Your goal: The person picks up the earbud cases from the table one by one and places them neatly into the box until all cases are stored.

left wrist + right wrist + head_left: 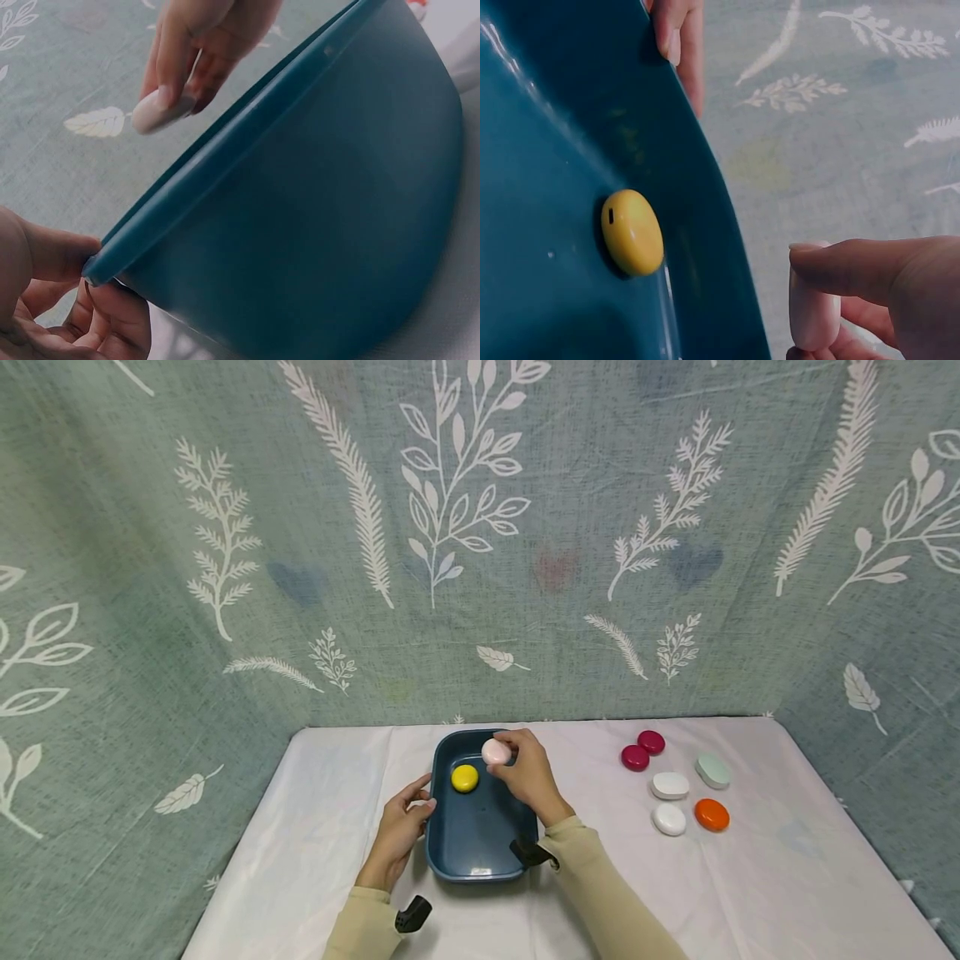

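A dark blue rectangular tub [480,835] stands on the table. My left hand [399,833] pinches its left rim, thumb above and fingers below the lip in the left wrist view. Over the tub's far right part, my right hand [531,775] holds a smooth pale pink rounded disc [496,752] between thumb and fingers. The left wrist view shows this pink disc [159,112] raised above the rim. On the tub's floor, near its far left side, lies a glossy yellow rounded disc [465,778]. A small dark slot marks the yellow disc's side [632,232] in the right wrist view.
To the right lie two crimson discs [635,757], a white oval one [670,786], a white round one [669,819], an orange one [712,815] and a pale green one [713,771]. A patterned green curtain [480,652] hangs around the white-covered table [262,860].
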Available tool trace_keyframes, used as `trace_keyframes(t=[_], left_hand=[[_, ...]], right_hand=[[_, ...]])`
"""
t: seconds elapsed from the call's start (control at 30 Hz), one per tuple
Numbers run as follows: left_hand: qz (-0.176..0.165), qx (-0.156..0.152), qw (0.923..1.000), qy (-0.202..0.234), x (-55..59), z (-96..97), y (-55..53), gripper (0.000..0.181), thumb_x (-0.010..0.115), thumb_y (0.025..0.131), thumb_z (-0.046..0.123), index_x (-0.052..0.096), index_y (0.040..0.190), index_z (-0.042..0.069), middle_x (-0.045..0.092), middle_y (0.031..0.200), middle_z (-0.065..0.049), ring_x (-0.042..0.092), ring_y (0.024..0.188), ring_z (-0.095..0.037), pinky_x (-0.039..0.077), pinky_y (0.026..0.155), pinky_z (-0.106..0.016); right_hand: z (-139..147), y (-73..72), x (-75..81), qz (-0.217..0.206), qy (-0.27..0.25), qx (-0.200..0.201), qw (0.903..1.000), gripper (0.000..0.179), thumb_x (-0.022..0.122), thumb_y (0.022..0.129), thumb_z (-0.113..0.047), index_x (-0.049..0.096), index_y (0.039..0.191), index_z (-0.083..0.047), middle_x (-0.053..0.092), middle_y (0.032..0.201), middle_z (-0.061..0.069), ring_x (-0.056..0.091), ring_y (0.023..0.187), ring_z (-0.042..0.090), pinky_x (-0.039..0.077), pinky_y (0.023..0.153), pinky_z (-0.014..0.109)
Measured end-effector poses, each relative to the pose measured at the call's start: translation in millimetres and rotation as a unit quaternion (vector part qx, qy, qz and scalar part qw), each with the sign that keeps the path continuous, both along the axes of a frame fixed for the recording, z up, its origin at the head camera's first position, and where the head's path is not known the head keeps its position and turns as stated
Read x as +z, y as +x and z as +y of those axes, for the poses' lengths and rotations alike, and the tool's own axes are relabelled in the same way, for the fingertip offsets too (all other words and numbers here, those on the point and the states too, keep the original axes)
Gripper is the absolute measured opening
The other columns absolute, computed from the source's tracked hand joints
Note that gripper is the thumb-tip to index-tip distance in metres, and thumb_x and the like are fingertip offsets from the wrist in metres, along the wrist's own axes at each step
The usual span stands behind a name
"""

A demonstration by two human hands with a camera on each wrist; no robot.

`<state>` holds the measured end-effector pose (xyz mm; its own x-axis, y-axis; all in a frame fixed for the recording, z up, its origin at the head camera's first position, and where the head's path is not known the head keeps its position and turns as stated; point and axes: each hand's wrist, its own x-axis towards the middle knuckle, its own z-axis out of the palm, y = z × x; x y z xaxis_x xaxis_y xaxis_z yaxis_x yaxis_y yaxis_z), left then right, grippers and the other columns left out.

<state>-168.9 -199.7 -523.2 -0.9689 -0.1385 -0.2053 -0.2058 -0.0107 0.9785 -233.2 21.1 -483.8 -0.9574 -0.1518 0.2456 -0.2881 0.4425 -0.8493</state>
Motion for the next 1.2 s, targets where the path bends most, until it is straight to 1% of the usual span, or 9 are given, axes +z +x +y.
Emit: trace_keyframes(t=[0.27,0.43,0.53,0.77,0.97,1.2], left_hand=[[0.004,-0.002,1.0000,0.000,-0.6,0.4,-0.4,0.053,0.059,0.103,-0.002,0.049,0.155,-0.002,0.051,0.114,-0.007,0.046,0.067,-0.008,0.039,0.060,-0.021],[0.006,0.002,0.9999,-0.010,-1.7,1.2,-1.1,0.051,0.059,0.103,-0.003,0.052,0.153,-0.002,0.052,0.113,-0.009,0.046,0.070,-0.009,0.039,0.059,-0.022],[0.002,0.004,0.9999,-0.015,-1.8,1.2,-1.1,0.051,0.058,0.103,-0.003,0.053,0.153,-0.001,0.052,0.112,-0.009,0.047,0.072,-0.011,0.040,0.059,-0.022],[-0.002,0.000,0.9999,-0.011,-1.8,1.1,-1.3,0.052,0.059,0.103,-0.002,0.052,0.154,0.000,0.051,0.113,-0.008,0.047,0.070,-0.009,0.041,0.061,-0.022],[0.002,-0.001,1.0000,-0.006,-1.2,0.2,-1.6,0.052,0.060,0.102,-0.002,0.052,0.154,0.000,0.051,0.112,-0.007,0.048,0.071,-0.008,0.042,0.061,-0.022],[0.006,-0.002,1.0000,0.002,-1.9,0.7,-1.8,0.052,0.059,0.102,-0.003,0.051,0.153,-0.003,0.050,0.111,-0.007,0.050,0.072,-0.008,0.043,0.061,-0.021]], right_hand=[[-7.7,-4.5,-10.9,0.018,0.001,-0.001,0.9998,0.049,0.088,0.078,0.007,0.072,0.124,0.007,0.065,0.113,0.020,0.063,0.098,0.033,0.055,0.088,0.044],[-11.0,-6.6,-17.1,-0.002,0.003,-0.005,1.0000,0.050,0.088,0.078,0.006,0.072,0.125,0.007,0.065,0.116,0.020,0.061,0.097,0.030,0.053,0.087,0.040],[-12.3,-7.3,-19.5,-0.009,0.003,-0.008,0.9999,0.050,0.088,0.079,0.005,0.072,0.126,0.006,0.065,0.118,0.019,0.061,0.098,0.029,0.053,0.088,0.041],[-11.8,-7.1,-20.6,0.003,0.012,-0.015,0.9998,0.048,0.088,0.078,0.004,0.072,0.124,0.005,0.065,0.118,0.020,0.061,0.098,0.030,0.053,0.087,0.043],[-11.4,-6.5,-18.6,0.001,0.016,-0.013,0.9998,0.048,0.087,0.079,0.006,0.072,0.124,0.006,0.065,0.119,0.021,0.063,0.102,0.033,0.054,0.093,0.048],[-9.4,-7.7,-17.9,0.004,0.036,-0.010,0.9993,0.047,0.087,0.078,0.006,0.072,0.123,0.007,0.065,0.117,0.022,0.064,0.104,0.035,0.054,0.096,0.051]])
